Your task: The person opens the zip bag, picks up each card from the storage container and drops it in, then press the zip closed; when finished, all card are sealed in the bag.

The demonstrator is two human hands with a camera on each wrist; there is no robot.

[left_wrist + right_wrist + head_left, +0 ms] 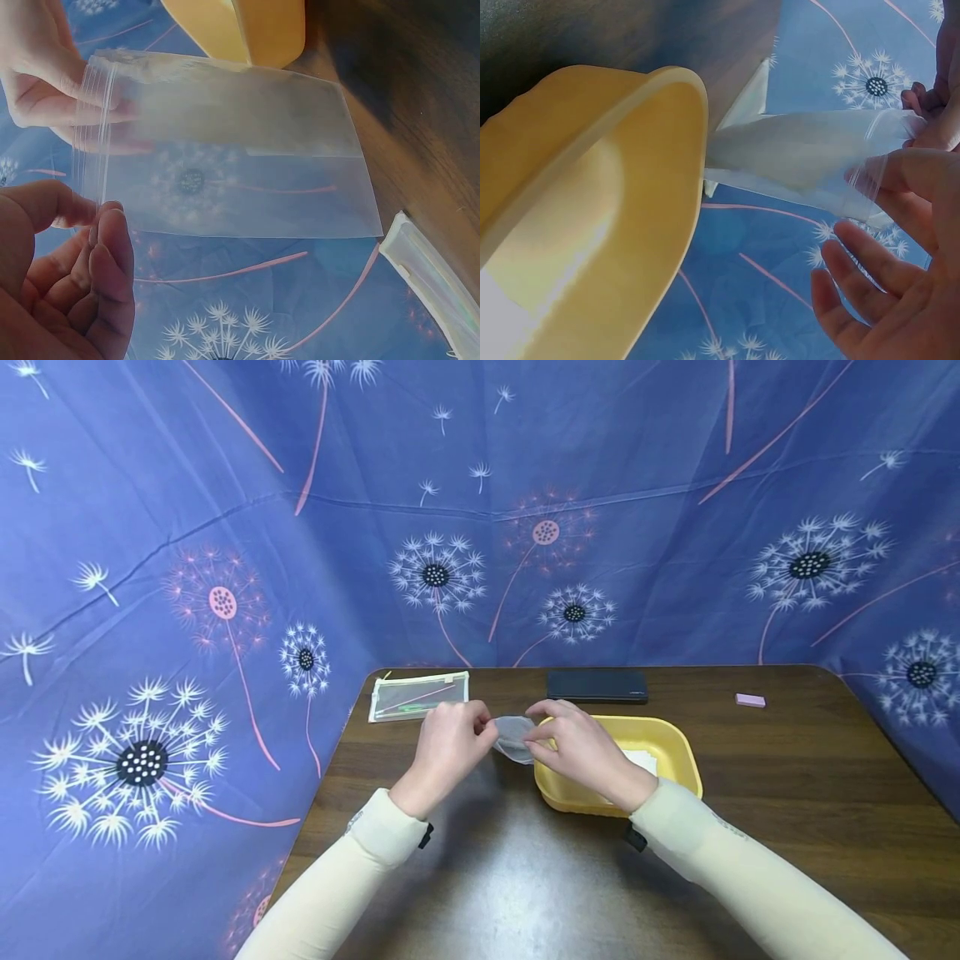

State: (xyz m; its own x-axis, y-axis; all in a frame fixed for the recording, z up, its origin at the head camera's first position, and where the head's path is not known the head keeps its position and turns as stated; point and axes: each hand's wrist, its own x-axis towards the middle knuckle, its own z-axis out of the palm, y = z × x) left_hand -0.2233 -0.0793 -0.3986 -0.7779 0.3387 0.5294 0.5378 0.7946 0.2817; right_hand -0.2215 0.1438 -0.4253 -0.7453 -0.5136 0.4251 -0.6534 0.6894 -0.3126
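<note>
1. Two hands are seen above the wooden table (787, 827), with a small clear zip bag (513, 739) held between them just left of the yellow tub (675, 752).
2. One end of the bag, at its zip strip, is pinched by the left hand (447, 752) between thumb and fingertips (112, 225).
3. The same zip end is pinched by the right hand (581, 752) with thumb and forefinger, while its remaining fingers (855, 277) are left spread and relaxed.
4. The bag is kept off the table and appears to hold nothing, as shown in the left wrist view.
5. White sheets (643, 760) are contained in the tub.
6. A larger mesh zip pouch (418, 696), a dark flat case (597, 685) and a pink eraser (750, 700) are laid at the far edge.
</note>
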